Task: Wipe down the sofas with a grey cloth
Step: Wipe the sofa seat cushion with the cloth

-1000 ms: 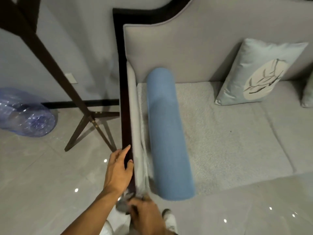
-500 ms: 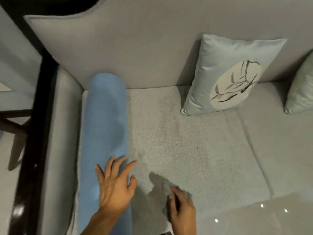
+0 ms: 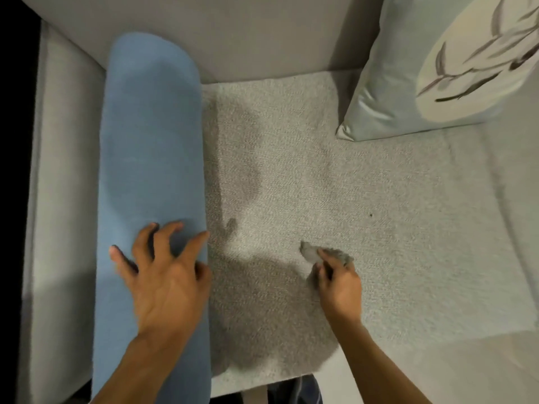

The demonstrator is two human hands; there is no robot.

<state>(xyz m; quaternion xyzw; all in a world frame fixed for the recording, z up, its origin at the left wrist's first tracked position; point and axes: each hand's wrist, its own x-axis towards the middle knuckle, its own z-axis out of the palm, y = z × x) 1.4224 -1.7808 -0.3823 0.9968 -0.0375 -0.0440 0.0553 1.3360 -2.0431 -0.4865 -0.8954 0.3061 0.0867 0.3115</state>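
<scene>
I look straight down on a light grey sofa seat [image 3: 306, 158]. My right hand [image 3: 339, 284] is closed around a small grey cloth [image 3: 323, 253], which pokes out past the fingers and rests against the seat fabric. A long blue bolster cushion [image 3: 151, 135] lies along the left side of the seat, next to the grey armrest [image 3: 61, 170]. My left hand [image 3: 166, 272] lies on top of the bolster with its fingers spread and curled onto the fabric.
A pale blue throw pillow [image 3: 408, 83] with a leaf print leans against the sofa back [image 3: 233, 33] at the upper right. A seam to another seat cushion [image 3: 495, 214] runs on the right. Pale floor [image 3: 437, 371] shows at the bottom right.
The view has swung from the sofa's outer armrest to directly over the seat. My left hand went from the armrest onto the blue bolster. My right hand carried the cloth onto the seat.
</scene>
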